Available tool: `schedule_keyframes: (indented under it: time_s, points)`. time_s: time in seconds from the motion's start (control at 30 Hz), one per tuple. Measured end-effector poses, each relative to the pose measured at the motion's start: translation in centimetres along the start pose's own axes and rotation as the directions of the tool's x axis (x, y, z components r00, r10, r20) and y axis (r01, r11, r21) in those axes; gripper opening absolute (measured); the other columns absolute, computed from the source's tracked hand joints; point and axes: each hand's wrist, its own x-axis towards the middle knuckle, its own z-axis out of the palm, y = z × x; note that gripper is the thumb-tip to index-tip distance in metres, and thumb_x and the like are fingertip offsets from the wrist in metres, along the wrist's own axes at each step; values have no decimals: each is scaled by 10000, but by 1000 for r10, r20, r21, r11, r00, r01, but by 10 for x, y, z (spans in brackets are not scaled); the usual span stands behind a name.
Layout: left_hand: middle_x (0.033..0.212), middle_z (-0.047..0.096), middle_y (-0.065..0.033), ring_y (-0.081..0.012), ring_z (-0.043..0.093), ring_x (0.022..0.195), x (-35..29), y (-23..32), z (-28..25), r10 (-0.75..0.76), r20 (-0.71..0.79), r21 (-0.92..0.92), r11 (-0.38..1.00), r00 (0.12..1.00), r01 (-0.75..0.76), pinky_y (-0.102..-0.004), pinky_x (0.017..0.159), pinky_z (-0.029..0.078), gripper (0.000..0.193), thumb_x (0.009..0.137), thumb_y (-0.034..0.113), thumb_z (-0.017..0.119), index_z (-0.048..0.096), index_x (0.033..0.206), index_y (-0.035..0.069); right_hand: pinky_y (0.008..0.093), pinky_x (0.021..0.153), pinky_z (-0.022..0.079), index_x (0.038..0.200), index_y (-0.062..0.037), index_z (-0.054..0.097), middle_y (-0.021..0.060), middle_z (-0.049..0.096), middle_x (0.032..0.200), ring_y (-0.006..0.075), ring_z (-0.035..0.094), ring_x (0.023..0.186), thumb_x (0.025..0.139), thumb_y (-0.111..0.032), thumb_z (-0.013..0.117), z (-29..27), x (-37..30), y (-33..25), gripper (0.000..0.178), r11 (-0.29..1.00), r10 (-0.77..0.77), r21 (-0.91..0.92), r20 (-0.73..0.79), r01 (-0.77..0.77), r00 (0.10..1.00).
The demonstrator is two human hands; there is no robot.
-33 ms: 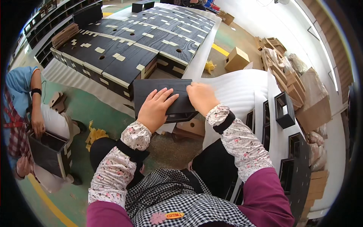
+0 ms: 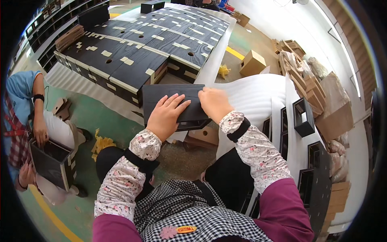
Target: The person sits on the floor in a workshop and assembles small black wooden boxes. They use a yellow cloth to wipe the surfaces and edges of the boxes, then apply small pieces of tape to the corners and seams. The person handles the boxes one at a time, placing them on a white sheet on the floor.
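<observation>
**Left hand spread flat and right hand curled at a black box**

Take the black box as the middle of the dial, 12 o'clock pointing away from the person. It sits just in front of the person, between the two arms, its panel facing up and an opening visible along the 5 o'clock edge; what supports it is hidden.

The left hand comes in from 7 o'clock and lies palm down on the panel, fingers extended and spread, grasping nothing. The right hand is at the 3 o'clock edge, fingers bent into a fist shape; its inner side is hidden, so I cannot tell whether it pinches the edge or anything else. Both forearms wear floral sleeve covers.

From 11 to 12 o'clock spreads a large block of black units dotted with pale tape. Toward 5 o'clock, near the black box, is a brown piece with a round hole. White foam sheeting lies at 3 o'clock, with small open black boxes farther out. A carton stands at 2 o'clock. At 8 o'clock, a yellow heap lies on the green floor; beyond it, toward 9, a co-worker has both hands at an open dark box.
</observation>
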Motion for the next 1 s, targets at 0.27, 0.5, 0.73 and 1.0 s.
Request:
schedule_keyframes:
  time_s: [0.27, 0.5, 0.73, 1.0]
  points:
    - [1366, 412, -70, -230, 360, 1286, -3, -1, 0, -4, -13, 3, 1000, 1000, 4, -399, 1083, 266, 689, 676, 40, 672, 436, 1312, 160, 401, 695, 475, 765, -55, 570, 124, 583, 810, 309, 584, 806, 735, -142, 567, 12, -2, 68, 92, 948, 316, 42, -23, -315, 948]
    - [1346, 435, -74, -230, 371, 1278, 0, -6, 5, -17, -33, 9, 1000, 999, 18, -399, 1078, 268, 644, 687, 18, 633, 459, 1293, 153, 384, 701, 490, 748, -77, 622, 96, 574, 787, 274, 592, 785, 764, -146, 573, 1, -16, 27, 86, 974, 77, 219, -99, -53, 992]
    - [1351, 424, -80, -235, 366, 1282, 0, -1, 1, -5, -19, -16, 1000, 1000, 5, -403, 1071, 272, 655, 687, 12, 621, 444, 1303, 147, 378, 640, 487, 712, -75, 587, 79, 562, 764, 251, 591, 761, 729, -143, 617, 17, -5, 16, 76, 993, 87, 86, -142, -75, 986]
    - [1367, 403, -88, -238, 342, 1295, 3, 1, 12, -40, -35, 61, 997, 999, 42, -411, 1081, 242, 653, 720, 37, 610, 409, 1331, 150, 390, 667, 465, 751, -65, 571, 104, 576, 808, 295, 586, 760, 737, -194, 605, 45, -8, 54, 135, 810, 455, 436, -45, -393, 889]
